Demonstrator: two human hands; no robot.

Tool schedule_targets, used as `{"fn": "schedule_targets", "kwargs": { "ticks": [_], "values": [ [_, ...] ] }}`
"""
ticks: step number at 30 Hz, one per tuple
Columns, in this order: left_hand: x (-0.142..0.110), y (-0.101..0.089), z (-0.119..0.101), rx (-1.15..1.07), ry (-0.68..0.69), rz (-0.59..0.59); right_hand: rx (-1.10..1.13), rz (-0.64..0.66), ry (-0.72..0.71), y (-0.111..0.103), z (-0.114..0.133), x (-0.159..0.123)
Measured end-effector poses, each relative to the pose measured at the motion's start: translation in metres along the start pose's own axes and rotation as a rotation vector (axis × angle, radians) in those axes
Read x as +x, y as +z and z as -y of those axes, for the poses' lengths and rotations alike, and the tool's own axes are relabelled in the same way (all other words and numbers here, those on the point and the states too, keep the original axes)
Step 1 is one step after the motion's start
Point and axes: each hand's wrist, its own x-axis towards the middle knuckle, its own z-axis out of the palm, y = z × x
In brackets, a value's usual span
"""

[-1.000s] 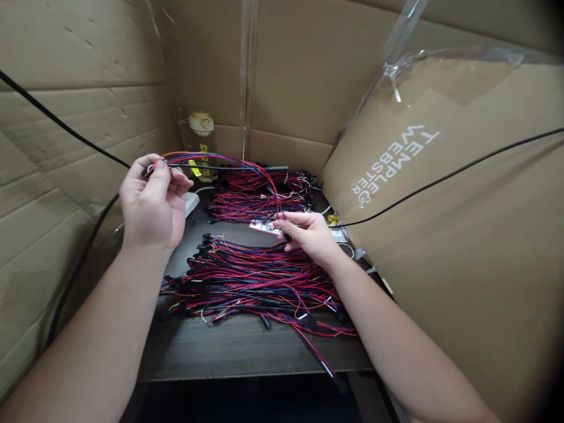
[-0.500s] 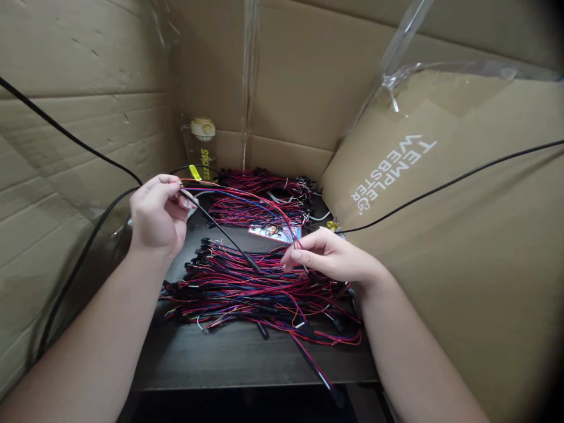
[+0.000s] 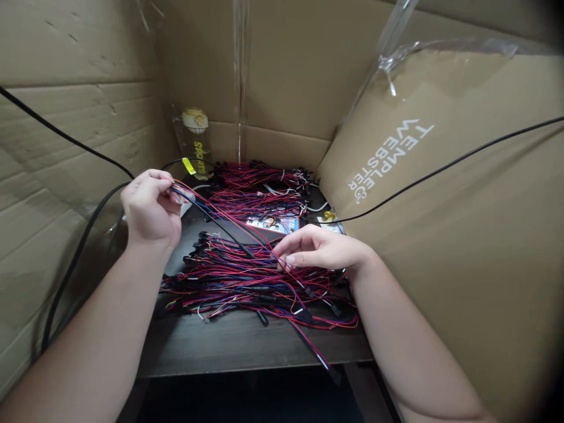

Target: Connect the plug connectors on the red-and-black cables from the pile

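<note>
My left hand (image 3: pixel 154 205) pinches one end of a wire harness (image 3: pixel 229 217) of red, blue and orange wires, above the table's left side. A black-sleeved lead (image 3: pixel 224 230) hangs from that pinch, its tip over the front pile. Lower and to the right, my right hand (image 3: pixel 328 249) has thumb and fingers loosely closed round the same wires. Past those fingers the wires run down to a small dark connector (image 3: pixel 309 291). Beneath lies a wide pile of similar harnesses (image 3: pixel 247 279), connectors mostly to the left. How firmly the right fingers grip is hard to see.
Two more harness bundles (image 3: pixel 259 175) lie at the back, with a printed card (image 3: pixel 268 224) in front. A bottle (image 3: pixel 195 138) stands in the back left corner. Cardboard walls (image 3: pixel 440 247) surround the dark table (image 3: pixel 247 352). Black cables (image 3: pixel 440 167) cross both sides.
The harness has gone from an arched loop to a nearly straight slant between my hands. My right hand has moved right and down along the wires; the black-sleeved lead now droops.
</note>
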Motion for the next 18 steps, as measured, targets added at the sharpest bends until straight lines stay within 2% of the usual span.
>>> {"fn": "schedule_targets", "kwargs": {
  "ticks": [5,12,15,18],
  "values": [
    [0.003,0.004,0.0,0.006,0.065,-0.071,-0.123,0.114,0.135,0.002,-0.002,0.001],
    [0.005,0.003,0.004,0.052,0.109,-0.126,-0.447,0.106,0.135,0.016,0.005,0.002],
    [0.005,0.003,0.004,0.053,0.111,-0.129,-0.431,0.107,0.082,0.014,0.004,0.002],
    [0.005,0.004,0.003,0.042,0.116,-0.133,-0.364,0.071,0.098,0.01,0.002,0.001]
  ]
}}
